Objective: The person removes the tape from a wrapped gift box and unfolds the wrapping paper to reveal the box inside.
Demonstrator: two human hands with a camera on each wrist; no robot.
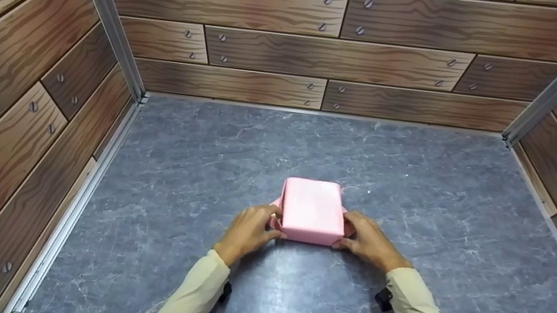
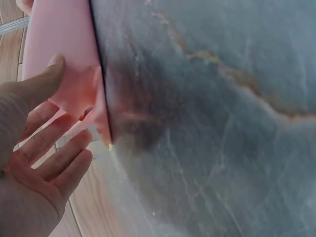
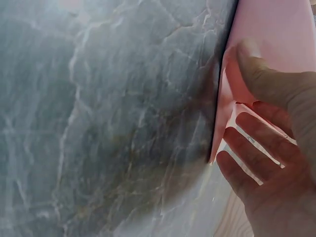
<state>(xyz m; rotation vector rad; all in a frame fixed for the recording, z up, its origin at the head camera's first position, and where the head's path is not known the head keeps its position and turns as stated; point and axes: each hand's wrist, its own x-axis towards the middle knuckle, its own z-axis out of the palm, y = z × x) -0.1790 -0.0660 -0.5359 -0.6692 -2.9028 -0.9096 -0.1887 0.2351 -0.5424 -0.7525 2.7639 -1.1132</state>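
A box wrapped in pink paper [image 1: 312, 208] sits on the grey marbled surface, its top smooth and its two ends bearing loose folded flaps. At its left end, my left hand [image 1: 249, 227] holds the near corner, thumb on the near face and index finger at the flap. In the left wrist view, the other fingers [image 2: 64, 158] extend beside the pink flap [image 2: 101, 111]. My right hand [image 1: 370, 239] grips the opposite near corner in a mirrored way. The right wrist view shows its thumb on the paper and a flap [image 3: 225, 106] sticking out below.
Wood-plank-patterned walls [image 1: 275, 7] enclose the grey marbled surface [image 1: 206, 142] at the back, left and right. Metal strips [image 1: 88, 191] run along the edges and corners. A small black device [image 1: 384, 299] is under the right sleeve.
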